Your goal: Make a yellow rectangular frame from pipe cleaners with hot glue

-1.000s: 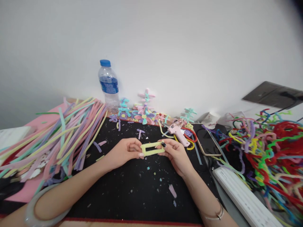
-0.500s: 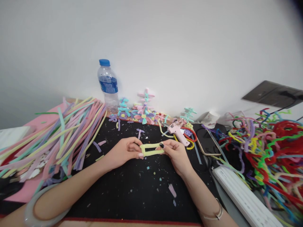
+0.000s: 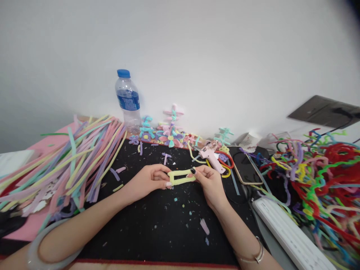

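Observation:
A pale yellow pipe cleaner (image 3: 182,180), bent into a long narrow rectangle, is held above the black mat (image 3: 135,232). My left hand (image 3: 150,179) pinches its left end between thumb and fingers. At the opposite end, my right hand (image 3: 208,183) grips it, thumb on the near face; the fingers hide that corner. Just beyond the hands lies a small purple T-shaped piece (image 3: 166,156). A pink glue gun (image 3: 211,156) rests behind my right hand, over scissors with red and yellow handles (image 3: 227,160).
Loose pastel pipe cleaners (image 3: 84,157) are heaped at left, tangled bright ones (image 3: 320,180) at right. A water bottle (image 3: 128,99) stands by the wall beside finished pipe-cleaner figures (image 3: 172,131). A phone (image 3: 247,168), paper cup (image 3: 250,141) and white power strip (image 3: 289,232) lie on the right.
The yellow rectangle has shifted very slightly to the right and tilted a little, its right end higher. Both hands keep their hold on it.

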Demonstrator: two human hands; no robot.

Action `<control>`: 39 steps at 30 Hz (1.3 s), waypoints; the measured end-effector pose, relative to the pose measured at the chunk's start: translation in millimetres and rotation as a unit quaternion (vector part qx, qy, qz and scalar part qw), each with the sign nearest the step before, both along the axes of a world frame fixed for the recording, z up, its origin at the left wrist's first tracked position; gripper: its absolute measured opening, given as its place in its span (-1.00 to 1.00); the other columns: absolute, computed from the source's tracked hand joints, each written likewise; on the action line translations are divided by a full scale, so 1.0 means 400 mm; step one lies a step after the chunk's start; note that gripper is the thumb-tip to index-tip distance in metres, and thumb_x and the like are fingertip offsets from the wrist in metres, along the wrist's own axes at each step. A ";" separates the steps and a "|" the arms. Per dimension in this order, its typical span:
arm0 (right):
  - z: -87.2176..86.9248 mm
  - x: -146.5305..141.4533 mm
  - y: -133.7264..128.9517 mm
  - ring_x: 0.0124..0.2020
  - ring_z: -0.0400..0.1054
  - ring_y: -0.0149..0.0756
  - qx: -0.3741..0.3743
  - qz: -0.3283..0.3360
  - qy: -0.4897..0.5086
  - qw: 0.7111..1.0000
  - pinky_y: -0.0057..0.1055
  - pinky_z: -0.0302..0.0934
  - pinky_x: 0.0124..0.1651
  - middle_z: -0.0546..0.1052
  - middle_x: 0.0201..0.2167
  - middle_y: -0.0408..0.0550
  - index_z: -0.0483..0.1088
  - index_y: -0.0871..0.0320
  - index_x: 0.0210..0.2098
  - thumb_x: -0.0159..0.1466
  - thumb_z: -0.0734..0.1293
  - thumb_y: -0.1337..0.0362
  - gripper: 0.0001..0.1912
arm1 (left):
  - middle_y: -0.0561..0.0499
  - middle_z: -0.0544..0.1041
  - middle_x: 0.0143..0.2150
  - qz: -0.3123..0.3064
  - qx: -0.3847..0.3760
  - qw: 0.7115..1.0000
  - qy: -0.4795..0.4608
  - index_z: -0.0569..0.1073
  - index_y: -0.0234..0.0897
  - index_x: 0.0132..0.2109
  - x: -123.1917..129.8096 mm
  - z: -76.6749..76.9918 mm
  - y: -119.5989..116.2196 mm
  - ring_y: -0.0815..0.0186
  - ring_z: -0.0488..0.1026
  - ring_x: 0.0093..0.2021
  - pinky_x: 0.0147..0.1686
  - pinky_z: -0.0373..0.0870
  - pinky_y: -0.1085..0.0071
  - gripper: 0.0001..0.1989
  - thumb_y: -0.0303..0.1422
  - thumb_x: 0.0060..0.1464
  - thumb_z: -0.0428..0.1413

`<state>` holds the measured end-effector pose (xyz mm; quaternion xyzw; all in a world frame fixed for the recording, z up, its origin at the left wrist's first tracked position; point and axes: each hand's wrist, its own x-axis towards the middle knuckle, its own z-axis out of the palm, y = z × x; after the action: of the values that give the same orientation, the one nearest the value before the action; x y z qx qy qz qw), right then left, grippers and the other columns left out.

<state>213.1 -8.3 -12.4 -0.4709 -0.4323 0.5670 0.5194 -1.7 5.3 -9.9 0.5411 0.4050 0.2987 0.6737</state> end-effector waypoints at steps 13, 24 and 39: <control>-0.001 -0.008 -0.006 -0.51 0.41 -0.39 0.002 0.013 0.017 1.000 -0.46 0.26 -0.32 0.57 -0.53 -0.10 0.46 0.20 -0.45 0.11 0.42 0.26 -0.88 | 0.05 0.60 -0.38 0.001 0.006 1.000 0.018 0.43 -0.32 -0.16 0.003 -0.003 -0.002 0.31 0.53 -0.31 -0.23 0.37 0.41 -0.71 -0.46 -0.11 0.22; 0.001 -0.011 -0.011 -0.51 0.41 -0.38 -0.007 0.014 0.025 1.000 -0.44 0.26 -0.31 0.57 -0.54 -0.10 0.46 0.19 -0.45 0.09 0.43 0.26 -0.88 | 0.06 0.59 -0.43 0.026 0.005 0.999 0.034 0.40 -0.34 -0.12 0.004 0.004 -0.001 0.30 0.54 -0.36 -0.23 0.38 0.38 -0.67 -0.52 -0.12 0.18; 0.008 0.000 0.001 -0.52 0.35 -0.39 0.000 -0.030 -0.002 1.000 -0.51 0.19 -0.46 0.56 -0.54 -0.07 0.48 0.21 -0.39 0.09 0.42 0.22 -0.83 | 0.01 0.55 -0.28 -0.025 -0.012 1.000 -0.013 0.39 -0.30 -0.04 -0.005 0.001 0.001 0.30 0.51 -0.32 -0.26 0.39 0.40 -0.54 -0.39 -0.15 0.27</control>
<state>212.9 -8.0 -9.2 -0.4851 -0.4187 0.5503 0.5353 -3.5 5.6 -9.5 0.5392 0.3861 0.2842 0.6924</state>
